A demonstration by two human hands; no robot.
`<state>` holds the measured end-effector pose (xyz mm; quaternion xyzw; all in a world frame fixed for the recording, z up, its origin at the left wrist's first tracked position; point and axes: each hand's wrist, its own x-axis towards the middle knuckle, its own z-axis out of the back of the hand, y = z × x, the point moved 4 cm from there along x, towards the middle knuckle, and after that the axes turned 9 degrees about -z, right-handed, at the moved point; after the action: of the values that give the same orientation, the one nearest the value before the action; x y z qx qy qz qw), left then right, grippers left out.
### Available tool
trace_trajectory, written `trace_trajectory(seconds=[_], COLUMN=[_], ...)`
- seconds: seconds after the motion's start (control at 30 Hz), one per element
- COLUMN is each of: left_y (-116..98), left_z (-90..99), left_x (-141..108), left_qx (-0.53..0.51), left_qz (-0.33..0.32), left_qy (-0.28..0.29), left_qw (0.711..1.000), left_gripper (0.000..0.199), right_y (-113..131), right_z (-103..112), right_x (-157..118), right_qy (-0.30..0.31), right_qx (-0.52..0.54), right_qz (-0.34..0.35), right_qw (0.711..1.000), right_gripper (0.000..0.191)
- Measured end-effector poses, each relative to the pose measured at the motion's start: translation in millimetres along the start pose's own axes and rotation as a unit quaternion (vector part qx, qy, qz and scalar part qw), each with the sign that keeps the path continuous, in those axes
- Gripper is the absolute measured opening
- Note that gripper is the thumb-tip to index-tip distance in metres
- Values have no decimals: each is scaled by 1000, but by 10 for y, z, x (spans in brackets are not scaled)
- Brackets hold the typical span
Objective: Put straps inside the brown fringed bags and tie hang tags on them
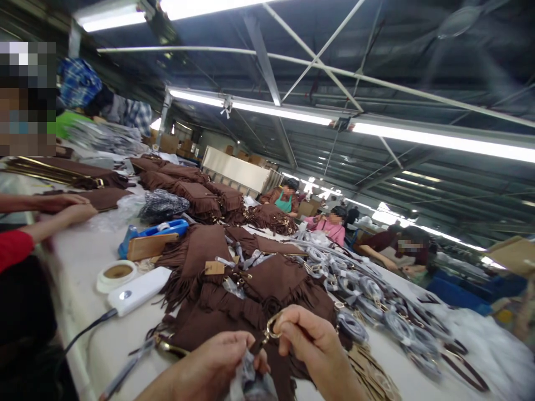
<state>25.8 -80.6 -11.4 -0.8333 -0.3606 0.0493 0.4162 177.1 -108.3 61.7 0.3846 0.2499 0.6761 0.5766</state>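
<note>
My right hand [313, 345] pinches a gold-coloured metal clasp [273, 326] between thumb and forefinger. Close beside it, my left hand [217, 356] is closed on a piece of clear plastic wrap [249, 370], and a dark strap end shows between the two hands. What lies inside the wrap is hidden. Just beyond and under my hands are brown fringed bags [273, 278] with gold hardware, heaped over one another. A tan tag [214, 268] lies on one of them.
On the left of the white table [96, 345] are a white corded device [140, 289], a tape roll [116, 275] and a blue tape dispenser [154, 231]. Plastic-wrapped straps [371, 289] lie right, with tan tags [370, 370] nearby. A co-worker's hands [73, 209] are at left; other people sit beyond.
</note>
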Motion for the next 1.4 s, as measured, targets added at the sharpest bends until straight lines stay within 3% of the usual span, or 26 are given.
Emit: trace_trajectory(seconds=[0.1,0.23,0.3,0.37,0.43,0.5,0.73,0.93,1.03,1.1,1.2,1.33,1.4], left_y=[44,14,-58,-146,-216,-246,-143,12,122,218,365,482,520], left_z=[-86,-25,41,68,49,13,-39,-52,-18,12,28,-34,-72], left_x=[32,86,86,65,45,36,46,51,37,28,28,86,140], left_qx=[-12,155,273,396,499,559,635,681,676,655,591,444,402], left_qz=[-7,-77,-128,-170,-193,-199,-224,-294,-293,-277,-243,-184,-146], left_qy=[0,-67,-124,-163,-177,-175,-160,-124,-111,-88,-49,-45,-58], left_qw=[1000,983,945,888,826,786,722,658,667,697,768,875,902], left_gripper=[41,38,32,28,26,24,18,14,13,14,22,24,20], right_y=[12,48,8,-45,-62,-42,-23,-144,-306,-446,-672,-903,-955], right_z=[11,79,84,25,-70,-143,-164,-262,-323,-362,-407,-404,-389], right_x=[24,-28,-99,-176,-242,-287,-334,-339,-347,-376,-456,-590,-645], right_qy=[-13,-98,-149,-166,-163,-174,-215,-225,-229,-229,-220,-225,-231], right_qx=[-12,-50,-79,-101,-110,-120,-146,-131,-84,-49,0,25,12], right_qz=[5,67,64,47,48,58,54,51,5,-13,-25,-41,-37], right_qw=[1000,992,984,980,979,976,964,964,970,972,975,973,972], right_gripper=[23,25,26,25,25,25,26,22,17,17,38,54,53])
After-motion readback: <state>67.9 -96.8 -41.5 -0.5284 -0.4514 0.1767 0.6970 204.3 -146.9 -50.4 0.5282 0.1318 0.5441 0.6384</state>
